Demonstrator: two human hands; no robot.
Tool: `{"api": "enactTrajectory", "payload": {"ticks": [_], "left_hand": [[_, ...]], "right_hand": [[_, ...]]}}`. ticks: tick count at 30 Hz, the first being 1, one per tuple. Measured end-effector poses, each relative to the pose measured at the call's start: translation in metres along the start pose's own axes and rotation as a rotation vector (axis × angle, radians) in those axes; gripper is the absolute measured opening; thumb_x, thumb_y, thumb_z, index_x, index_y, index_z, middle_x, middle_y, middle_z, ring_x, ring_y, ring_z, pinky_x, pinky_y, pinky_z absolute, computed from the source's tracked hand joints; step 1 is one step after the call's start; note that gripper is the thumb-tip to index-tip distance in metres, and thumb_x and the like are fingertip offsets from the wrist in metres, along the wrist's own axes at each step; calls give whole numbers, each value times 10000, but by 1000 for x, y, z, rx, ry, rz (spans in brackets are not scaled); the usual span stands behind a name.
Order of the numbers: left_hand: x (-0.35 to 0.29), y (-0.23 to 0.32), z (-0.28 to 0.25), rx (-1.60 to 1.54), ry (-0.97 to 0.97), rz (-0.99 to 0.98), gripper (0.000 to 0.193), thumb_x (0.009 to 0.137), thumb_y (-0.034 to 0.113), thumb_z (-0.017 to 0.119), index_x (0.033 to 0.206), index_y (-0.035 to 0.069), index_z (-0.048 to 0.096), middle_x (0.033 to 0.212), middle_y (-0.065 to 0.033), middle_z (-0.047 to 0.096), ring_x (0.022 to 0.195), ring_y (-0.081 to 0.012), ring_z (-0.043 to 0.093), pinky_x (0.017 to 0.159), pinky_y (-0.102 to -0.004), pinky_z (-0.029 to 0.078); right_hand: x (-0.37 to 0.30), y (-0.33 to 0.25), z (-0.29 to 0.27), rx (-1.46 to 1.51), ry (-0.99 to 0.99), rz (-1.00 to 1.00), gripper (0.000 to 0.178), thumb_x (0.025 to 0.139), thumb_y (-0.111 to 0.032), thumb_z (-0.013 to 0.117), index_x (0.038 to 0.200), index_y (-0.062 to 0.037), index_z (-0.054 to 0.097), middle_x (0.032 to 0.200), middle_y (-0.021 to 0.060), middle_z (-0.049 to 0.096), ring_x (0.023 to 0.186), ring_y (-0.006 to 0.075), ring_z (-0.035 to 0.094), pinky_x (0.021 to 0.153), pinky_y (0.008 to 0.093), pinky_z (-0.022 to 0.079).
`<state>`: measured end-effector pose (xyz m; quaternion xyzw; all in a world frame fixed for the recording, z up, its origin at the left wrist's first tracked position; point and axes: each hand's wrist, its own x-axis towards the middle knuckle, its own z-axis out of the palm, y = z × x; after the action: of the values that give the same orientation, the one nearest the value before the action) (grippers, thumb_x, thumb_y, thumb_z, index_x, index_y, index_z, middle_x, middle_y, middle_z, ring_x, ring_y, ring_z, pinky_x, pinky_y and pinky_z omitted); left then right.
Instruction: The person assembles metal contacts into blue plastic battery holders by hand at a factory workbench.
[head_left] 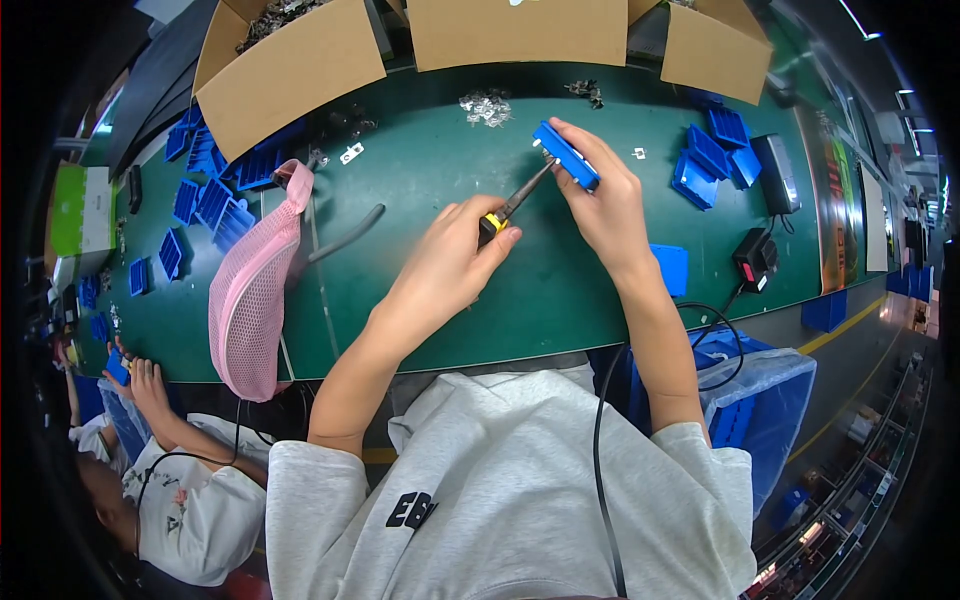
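Observation:
Needle-nose pliers (525, 190) with black and yellow handles are held in my left hand (442, 258), its fingers wrapped round the grips. A small blue plastic housing (567, 156) sits between the thumb and fingers of my right hand (608, 208), raised over the green table. The plier tips meet the housing's near side; what they grip there, if anything, is too small to tell. Beyond my hands lie a pile of shiny metal clips (486, 107) and a smaller cluster of dark metal pieces (585, 92).
Cardboard boxes (520, 38) line the green table's (450, 340) far edge. Blue housings (212, 205) are scattered at left, with more (697, 180) stacked at right. A pink mesh bag (255, 300) hangs at left, near a co-worker's hand (150, 390). A black device (755, 258) has a cable.

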<state>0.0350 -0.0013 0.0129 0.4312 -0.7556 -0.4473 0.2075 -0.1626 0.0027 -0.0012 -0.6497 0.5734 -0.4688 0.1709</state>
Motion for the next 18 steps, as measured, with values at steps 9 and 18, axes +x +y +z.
{"api": "enactTrajectory", "payload": {"ticks": [9,18], "left_hand": [[3,-4,-2,1,-45,26,303,883,187,591,1086,-35,557,894,-126,618,700,-171,553,628,-281,440],[4,3,-6,-189,-181,-200,308,894,162,579,1128,-36,549,962,-81,666,721,-90,532,650,-241,444]], "right_hand": [[1,6,2,-29,11,-34,366,780,75,619,1137,14,565,1170,148,612,1048,268,612,857,330,506],[1,7,2,-15,10,-43,367,783,91,613,1139,18,563,1173,146,607,1012,249,626,838,326,525]]}}
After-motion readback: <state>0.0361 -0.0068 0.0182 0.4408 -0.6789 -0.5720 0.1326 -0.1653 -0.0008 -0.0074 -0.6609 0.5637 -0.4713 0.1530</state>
